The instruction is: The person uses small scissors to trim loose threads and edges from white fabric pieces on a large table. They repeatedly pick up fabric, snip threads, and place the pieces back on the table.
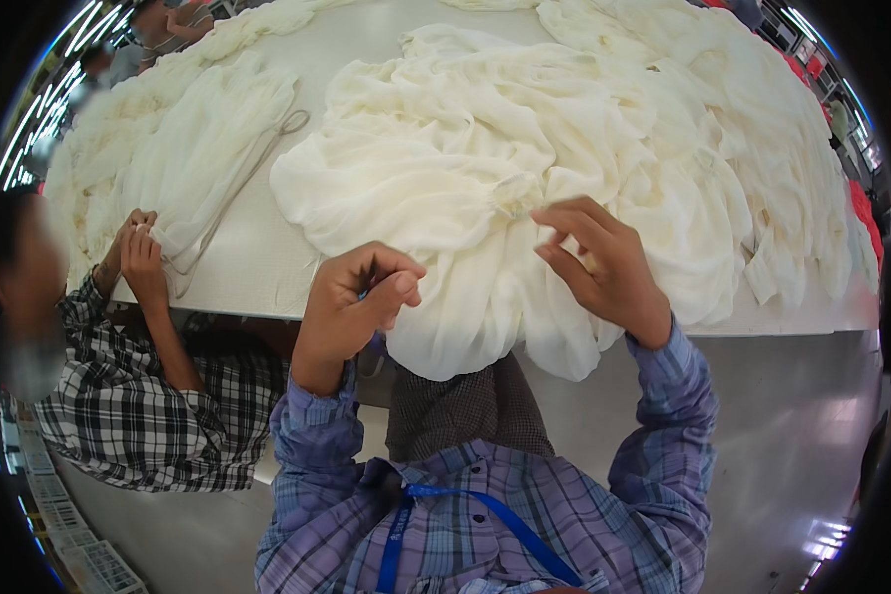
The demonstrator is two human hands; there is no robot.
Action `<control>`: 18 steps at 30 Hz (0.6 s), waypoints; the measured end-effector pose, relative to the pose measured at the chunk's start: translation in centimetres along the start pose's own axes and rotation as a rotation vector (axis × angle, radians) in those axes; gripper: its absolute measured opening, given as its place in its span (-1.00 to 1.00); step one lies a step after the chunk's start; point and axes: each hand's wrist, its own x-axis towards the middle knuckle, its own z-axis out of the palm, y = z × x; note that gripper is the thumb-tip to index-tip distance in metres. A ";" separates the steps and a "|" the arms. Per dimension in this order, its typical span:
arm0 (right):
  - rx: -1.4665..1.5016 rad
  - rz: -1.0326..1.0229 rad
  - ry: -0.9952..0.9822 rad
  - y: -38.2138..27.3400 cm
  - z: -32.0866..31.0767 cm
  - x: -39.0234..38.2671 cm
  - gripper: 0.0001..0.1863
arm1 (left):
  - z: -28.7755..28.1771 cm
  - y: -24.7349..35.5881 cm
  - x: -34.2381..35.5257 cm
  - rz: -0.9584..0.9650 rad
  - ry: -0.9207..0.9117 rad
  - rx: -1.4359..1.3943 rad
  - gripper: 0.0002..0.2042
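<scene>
Blue lanyard [394,549] nearest — left hand [342,309], fingertips together; right hand [612,265], thumb and fingers apart — both by white cloth [455,317], seemingly bunched at the table [243,277] edge for reach.

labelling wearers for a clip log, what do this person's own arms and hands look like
Both arms wear long, wrinkled fabric sleeves in purple and blue plaid with darker crossing lines, the left sleeve and right sleeve alike. The left hand and right hand are bare, without gloves. No cables show on either arm.
</scene>
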 end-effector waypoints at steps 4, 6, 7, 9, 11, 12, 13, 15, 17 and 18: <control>-0.238 -0.373 -0.019 2.3 -1.6 5.6 -0.51 | 3.1 1.7 6.1 0.089 -0.039 0.254 -0.82; -0.149 -0.435 -0.045 4.6 -1.2 7.2 -0.57 | 4.2 1.6 8.6 0.170 -0.051 0.384 -0.78; -0.116 -0.351 -0.071 5.5 -1.1 7.3 -0.58 | 4.7 1.1 9.8 0.213 -0.047 0.429 -0.77; -0.037 -0.176 -0.121 6.6 -0.9 7.2 -0.60 | 4.9 0.1 11.6 0.231 -0.086 0.489 -0.75; 0.051 -0.154 -0.067 6.8 -0.8 7.2 -0.71 | 4.7 -0.9 12.9 0.180 -0.166 0.522 -0.73; 0.108 -0.118 -0.051 6.8 -0.9 7.1 -0.74 | 4.8 -1.1 13.4 0.166 -0.146 0.537 -0.74; 0.164 -0.084 -0.035 6.8 -1.0 7.1 -0.76 | 4.9 -1.3 13.7 0.153 -0.125 0.553 -0.76; 0.202 0.007 -0.019 6.6 -0.9 7.2 -0.81 | 5.0 -2.0 13.8 0.129 -0.042 0.478 -0.80; 0.218 0.037 0.002 6.2 -0.6 7.1 -0.83 | 4.8 -3.0 13.7 0.108 0.082 0.298 -0.87; 0.208 0.027 0.020 6.0 -0.6 6.9 -0.81 | 4.9 -3.4 13.9 0.113 0.097 0.255 -0.88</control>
